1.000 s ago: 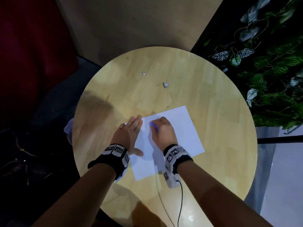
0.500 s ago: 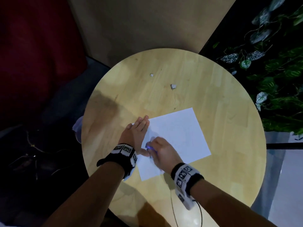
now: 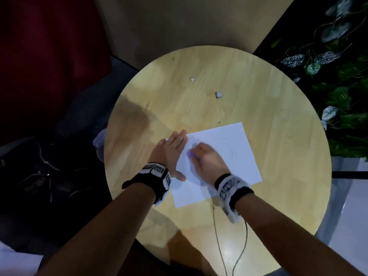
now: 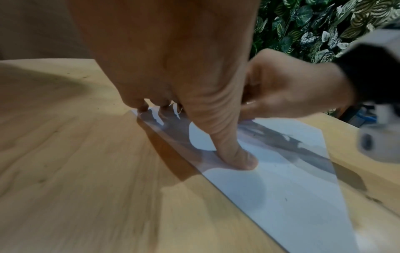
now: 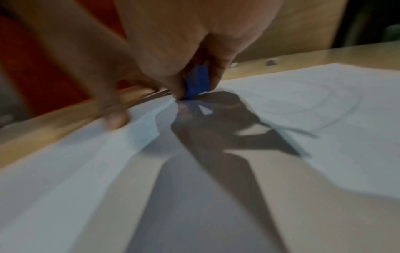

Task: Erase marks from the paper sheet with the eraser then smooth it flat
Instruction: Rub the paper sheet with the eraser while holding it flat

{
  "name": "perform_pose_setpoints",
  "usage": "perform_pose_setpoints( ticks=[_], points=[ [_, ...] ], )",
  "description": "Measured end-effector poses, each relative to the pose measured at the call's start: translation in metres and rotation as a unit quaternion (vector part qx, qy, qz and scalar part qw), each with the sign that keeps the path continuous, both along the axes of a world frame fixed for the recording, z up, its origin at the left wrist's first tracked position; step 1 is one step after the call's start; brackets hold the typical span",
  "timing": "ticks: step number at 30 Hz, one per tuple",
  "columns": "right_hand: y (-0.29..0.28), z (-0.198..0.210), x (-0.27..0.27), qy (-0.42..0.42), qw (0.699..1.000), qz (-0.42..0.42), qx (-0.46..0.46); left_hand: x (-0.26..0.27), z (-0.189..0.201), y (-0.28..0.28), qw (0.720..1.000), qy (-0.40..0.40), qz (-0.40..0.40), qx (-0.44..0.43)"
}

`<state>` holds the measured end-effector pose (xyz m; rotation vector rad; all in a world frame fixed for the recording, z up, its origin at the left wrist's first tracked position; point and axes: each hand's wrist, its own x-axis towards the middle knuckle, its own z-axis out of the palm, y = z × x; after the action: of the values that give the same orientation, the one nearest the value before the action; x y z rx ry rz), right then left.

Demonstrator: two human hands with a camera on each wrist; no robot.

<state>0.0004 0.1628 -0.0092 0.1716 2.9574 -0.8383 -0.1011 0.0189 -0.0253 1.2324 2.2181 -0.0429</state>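
A white paper sheet (image 3: 229, 156) lies on the round wooden table (image 3: 258, 96), with faint curved pencil marks (image 5: 324, 118) on its right half. My left hand (image 3: 169, 154) lies flat with straight fingers on the sheet's left edge, and its thumb (image 4: 236, 154) presses the paper. My right hand (image 3: 207, 160) pinches a small blue eraser (image 5: 197, 82) between thumb and fingers. The eraser's lower end touches the sheet (image 5: 281, 102) near its left side, close to my left hand (image 5: 112, 118). In the head view only a bluish sliver of the eraser (image 3: 190, 155) shows.
Two small pale scraps (image 3: 218, 95) (image 3: 192, 79) lie on the far part of the table. Thin cables (image 3: 219, 246) run from my right wrist off the near edge. Leafy plants (image 3: 342, 86) stand to the right, and a wooden panel (image 3: 189, 22) behind.
My right hand went back toward me along the sheet's left side, then forward again with the eraser. The left hand stayed flat on the paper's left edge.
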Motion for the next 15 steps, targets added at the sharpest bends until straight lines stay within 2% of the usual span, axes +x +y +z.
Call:
perform_pose_setpoints(
  ticks=[2,3,5,7,8,9,10,11,13,15],
  points=[
    [0.016,-0.007,-0.013,0.017,0.991,-0.132,0.005,-0.001,0.0,-0.002,1.0,-0.003,-0.003,0.002],
    [0.013,-0.009,-0.011,0.02,0.987,-0.157,0.0,-0.001,-0.001,-0.002,1.0,-0.001,-0.005,0.002],
    [-0.01,-0.007,0.003,0.015,0.994,-0.104,-0.023,0.0,-0.002,-0.002,1.0,0.002,-0.006,0.003],
    [-0.028,0.003,0.021,-0.009,0.999,0.016,-0.045,0.0,-0.002,-0.002,1.0,0.009,-0.006,0.002],
    [-0.024,0.007,0.019,-0.02,0.998,0.053,-0.041,0.0,-0.002,-0.002,1.0,0.01,-0.007,0.001],
    [-0.013,0.009,0.011,-0.024,0.998,0.057,-0.03,-0.001,-0.002,-0.002,1.0,0.009,-0.007,-0.001],
    [-0.001,0.005,0.001,-0.018,1.0,0.017,-0.019,-0.001,-0.003,-0.003,1.0,0.007,-0.006,0.0],
    [0.012,0.0,-0.009,-0.002,0.998,-0.059,-0.012,-0.001,-0.004,-0.003,1.0,0.005,-0.005,0.002],
    [0.025,-0.011,-0.014,0.021,0.984,-0.176,-0.01,0.001,-0.005,-0.004,1.0,0.008,-0.007,0.001],
    [0.004,-0.016,0.0,0.017,0.989,-0.149,-0.021,0.003,-0.006,-0.005,1.0,0.015,-0.006,-0.008]
  ],
)
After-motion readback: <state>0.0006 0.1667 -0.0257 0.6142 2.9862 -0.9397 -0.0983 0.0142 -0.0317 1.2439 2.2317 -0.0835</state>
